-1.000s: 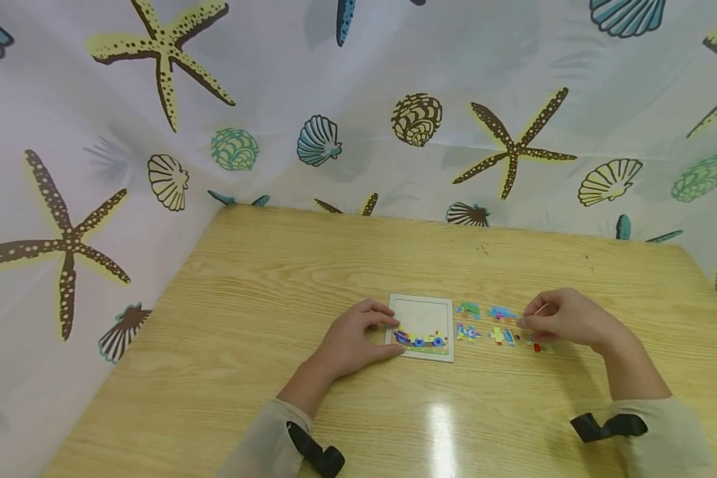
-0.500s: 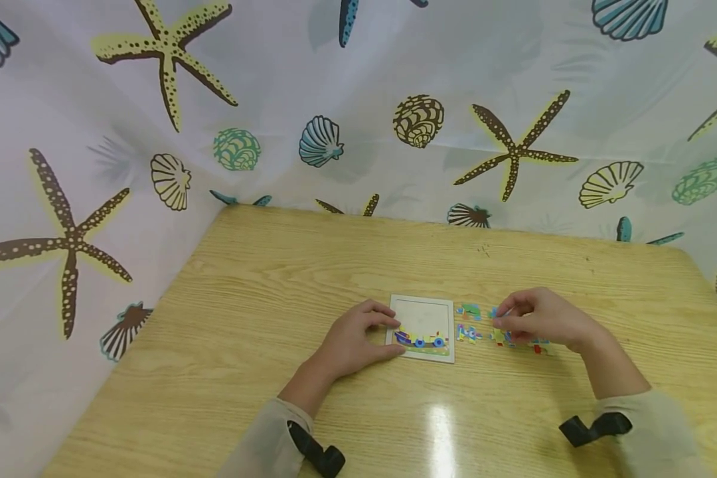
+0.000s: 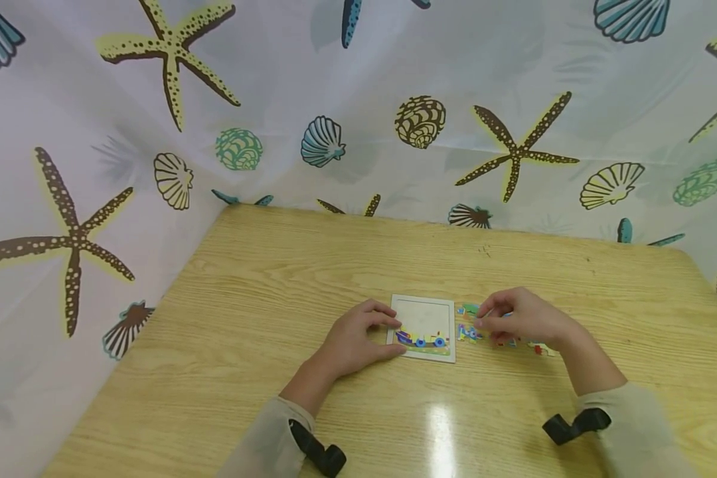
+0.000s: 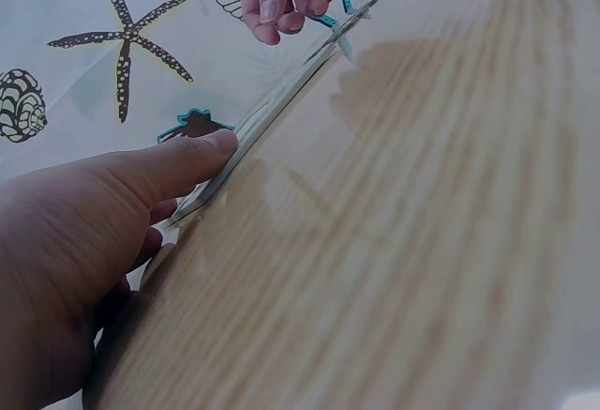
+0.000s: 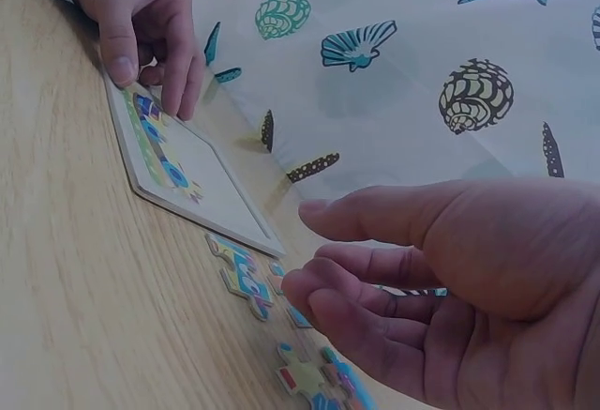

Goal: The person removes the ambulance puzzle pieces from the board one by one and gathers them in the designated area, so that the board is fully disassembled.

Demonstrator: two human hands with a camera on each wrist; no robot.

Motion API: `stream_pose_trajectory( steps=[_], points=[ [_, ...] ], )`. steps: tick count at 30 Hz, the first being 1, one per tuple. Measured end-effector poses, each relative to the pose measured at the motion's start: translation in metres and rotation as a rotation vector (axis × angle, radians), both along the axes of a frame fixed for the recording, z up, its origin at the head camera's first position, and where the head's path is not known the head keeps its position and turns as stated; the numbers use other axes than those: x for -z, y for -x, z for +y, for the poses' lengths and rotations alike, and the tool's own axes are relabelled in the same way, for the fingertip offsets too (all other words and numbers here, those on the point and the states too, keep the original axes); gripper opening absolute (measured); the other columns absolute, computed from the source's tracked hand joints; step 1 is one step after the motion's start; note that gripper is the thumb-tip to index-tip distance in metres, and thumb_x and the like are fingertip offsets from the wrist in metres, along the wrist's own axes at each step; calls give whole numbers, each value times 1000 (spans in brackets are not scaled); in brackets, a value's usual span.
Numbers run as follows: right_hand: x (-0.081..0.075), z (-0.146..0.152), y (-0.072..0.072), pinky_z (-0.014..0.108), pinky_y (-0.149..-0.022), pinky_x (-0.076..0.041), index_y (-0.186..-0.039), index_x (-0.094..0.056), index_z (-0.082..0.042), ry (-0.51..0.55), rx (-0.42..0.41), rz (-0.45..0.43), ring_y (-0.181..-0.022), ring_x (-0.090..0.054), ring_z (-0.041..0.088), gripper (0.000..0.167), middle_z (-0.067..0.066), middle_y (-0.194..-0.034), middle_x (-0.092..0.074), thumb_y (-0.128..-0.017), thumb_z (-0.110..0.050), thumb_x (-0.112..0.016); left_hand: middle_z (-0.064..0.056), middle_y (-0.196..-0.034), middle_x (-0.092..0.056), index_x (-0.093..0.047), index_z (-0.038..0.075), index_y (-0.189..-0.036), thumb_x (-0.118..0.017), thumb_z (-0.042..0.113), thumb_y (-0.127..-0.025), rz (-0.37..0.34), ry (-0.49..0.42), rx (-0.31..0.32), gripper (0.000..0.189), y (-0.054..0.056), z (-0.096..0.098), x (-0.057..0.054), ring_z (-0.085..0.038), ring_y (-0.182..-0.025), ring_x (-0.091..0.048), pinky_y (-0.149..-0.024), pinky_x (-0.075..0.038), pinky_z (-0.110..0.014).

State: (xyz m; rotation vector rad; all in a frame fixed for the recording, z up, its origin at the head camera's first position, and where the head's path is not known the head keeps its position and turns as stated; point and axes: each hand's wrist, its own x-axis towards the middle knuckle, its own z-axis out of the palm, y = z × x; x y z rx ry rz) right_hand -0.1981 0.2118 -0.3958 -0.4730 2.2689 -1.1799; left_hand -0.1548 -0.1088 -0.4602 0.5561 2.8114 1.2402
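Observation:
My left hand [image 3: 354,340] rests at the left side of a small square puzzle board [image 3: 421,316], thumb and fingertips touching it. A vehicle with blue wheels fills the lower strip of the board; its upper part is plain. In the left wrist view the thumb [image 4: 211,145] lies along the board's edge. My right hand [image 3: 528,317] hovers over loose jigsaw pieces to the right of the board. Thumb and bent fingers stand apart in the right wrist view, holding nothing. Below them lie a blue-and-yellow piece [image 5: 246,283] and a yellow cross-shaped piece [image 5: 302,372].
A green jigsaw piece [image 3: 469,310] lies by the board's right edge, and a red-and-white one [image 3: 542,349] shows beyond the right hand. The wooden table [image 3: 311,265] meets a curtain [image 3: 364,86] printed with shells and starfish at the back and left.
My right hand has moved left over the loose pieces, toward the board, uncovering the pieces at the right end. The left hand and the board have stayed in place.

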Motion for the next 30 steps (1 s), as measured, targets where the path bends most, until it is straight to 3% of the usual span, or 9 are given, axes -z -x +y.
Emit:
stream_pose_trajectory(
  steps=[17,30],
  points=[
    [4,-38,0,33,-64,-57,-106,-69,-2,-28,-24,12,-71,-68,20,24,12,-85,-68,-95,-24,-69,9,-121,-63,-77,21,-109,-86,39,-78,-14,-7,8,36,-1,-4,1,-16,-118,-60,-102,-49,-39],
    [11,-59,-1,34,-70,-60,-107,-66,3,31,-61,-21,-72,-69,19,25,13,-86,-71,-95,-20,-68,10,-122,-63,-77,22,-109,-85,41,-78,-22,-6,13,36,1,-3,0,-15,-118,-59,-103,-48,-38]
  ],
)
